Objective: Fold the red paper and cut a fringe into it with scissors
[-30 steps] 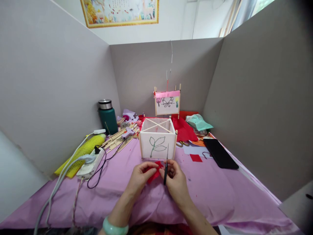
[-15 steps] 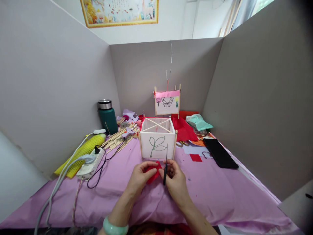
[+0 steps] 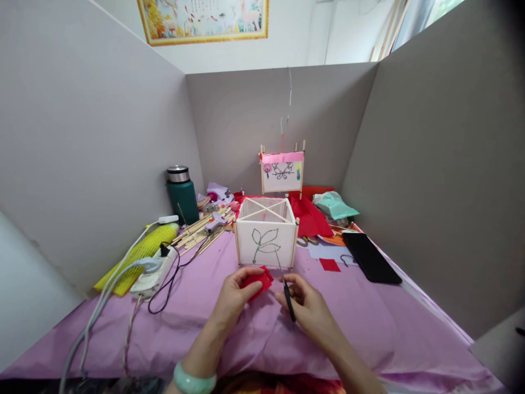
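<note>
— So, what do the hands hold?
— Left hand [image 3: 235,295] pinches a red paper piece [image 3: 256,283] flat between the fingers, near the white paper box [image 3: 266,232]. Right hand [image 3: 308,306] is closed on a thin black tool [image 3: 288,297], its tip toward the paper.
— Why so close?
— Probably for steady, fine work above the desk [image 3: 369,323].

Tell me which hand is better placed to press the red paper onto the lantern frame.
Left, probably: the left hand already pinches the red paper before the lantern frame; the right hand holds a thin tool.
</note>
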A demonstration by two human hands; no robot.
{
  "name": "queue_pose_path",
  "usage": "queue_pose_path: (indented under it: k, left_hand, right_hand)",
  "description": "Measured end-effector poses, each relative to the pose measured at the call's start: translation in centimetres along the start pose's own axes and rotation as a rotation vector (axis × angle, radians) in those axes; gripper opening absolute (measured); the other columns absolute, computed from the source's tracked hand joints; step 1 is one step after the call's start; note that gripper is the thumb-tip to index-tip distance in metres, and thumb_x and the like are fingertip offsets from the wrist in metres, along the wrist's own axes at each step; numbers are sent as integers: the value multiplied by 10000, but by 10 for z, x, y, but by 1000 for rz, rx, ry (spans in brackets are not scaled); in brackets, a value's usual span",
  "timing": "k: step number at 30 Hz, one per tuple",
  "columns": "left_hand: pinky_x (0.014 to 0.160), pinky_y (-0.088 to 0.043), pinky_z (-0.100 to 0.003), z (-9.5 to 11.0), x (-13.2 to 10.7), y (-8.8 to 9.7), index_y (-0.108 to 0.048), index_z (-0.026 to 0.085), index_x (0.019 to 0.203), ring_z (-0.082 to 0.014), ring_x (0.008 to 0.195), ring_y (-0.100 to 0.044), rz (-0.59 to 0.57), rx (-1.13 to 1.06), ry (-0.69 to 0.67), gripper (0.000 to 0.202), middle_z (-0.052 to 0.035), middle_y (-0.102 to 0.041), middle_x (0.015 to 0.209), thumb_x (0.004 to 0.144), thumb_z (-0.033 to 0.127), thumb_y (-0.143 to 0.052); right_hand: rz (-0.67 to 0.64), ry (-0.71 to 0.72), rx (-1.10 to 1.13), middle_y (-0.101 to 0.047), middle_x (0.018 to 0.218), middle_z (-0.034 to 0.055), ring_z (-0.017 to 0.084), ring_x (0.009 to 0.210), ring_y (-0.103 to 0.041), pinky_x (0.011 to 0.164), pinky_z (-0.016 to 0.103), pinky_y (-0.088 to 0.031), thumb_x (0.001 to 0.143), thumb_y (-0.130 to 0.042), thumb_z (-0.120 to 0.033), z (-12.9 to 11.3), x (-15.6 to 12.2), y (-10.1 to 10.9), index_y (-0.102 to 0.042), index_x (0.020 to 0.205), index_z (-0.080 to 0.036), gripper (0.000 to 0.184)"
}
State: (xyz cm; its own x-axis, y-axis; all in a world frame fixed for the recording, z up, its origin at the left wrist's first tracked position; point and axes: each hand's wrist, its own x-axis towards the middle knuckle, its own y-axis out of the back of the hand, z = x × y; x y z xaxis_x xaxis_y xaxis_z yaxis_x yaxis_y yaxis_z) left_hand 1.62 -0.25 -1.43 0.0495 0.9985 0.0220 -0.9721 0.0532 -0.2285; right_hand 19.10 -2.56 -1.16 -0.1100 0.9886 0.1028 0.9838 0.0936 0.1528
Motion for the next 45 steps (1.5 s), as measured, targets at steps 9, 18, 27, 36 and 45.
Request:
queue_pose_path:
  k: [9, 18, 27, 36, 45]
  left_hand:
    - [638, -455, -217, -2, 1, 3, -686, 165, 964, -149, 716, -627, 7, -49, -7, 345, -52, -719, 870, 635, 235, -764]
    - [677, -464, -218, -2, 0, 4, -686, 171, 970, -145, 747, -630, -8, -59, -20, 345, -55, -719, 902, 639, 230, -764]
    - [636, -453, -203, -1, 1, 3, -689, 171, 958, -130, 703, -620, -12, -38, -31, 331, -41, -714, 856, 641, 232, -762]
    - [622, -446, -187, 0, 0, 2, -683, 160, 940, -117, 690, -610, -14, -44, -30, 299, -30, -707, 829, 653, 197, -755]
    - [632, -458, -186, -2, 0, 3, -684, 159, 960, -116, 699, -618, -9, -54, -27, 330, -38, -707, 849, 645, 216, -768]
  right_hand:
    - [-252, -30, -436, -581, 670, -45, 151, 615, -495, 551, 221, -331, 703, -690, -290, -30, -37, 48, -628, 844, -258, 157]
    - [-226, -30, -485, -598, 616, -44, 144, 565, -489, 502, 213, -280, 653, -722, -296, -36, -28, 35, -634, 757, -250, 144]
    - [-262, -45, -416, -579, 633, -50, 140, 579, -476, 515, 215, -291, 698, -699, -328, -30, -24, 31, -628, 812, -250, 156]
    - [-294, -57, -386, -530, 628, -66, 125, 582, -438, 520, 213, -284, 728, -675, -308, -27, -20, 31, -608, 834, -246, 140]
    - [-306, -59, -347, -507, 610, -73, 113, 566, -430, 507, 207, -280, 732, -678, -297, -22, -19, 32, -609, 861, -239, 158]
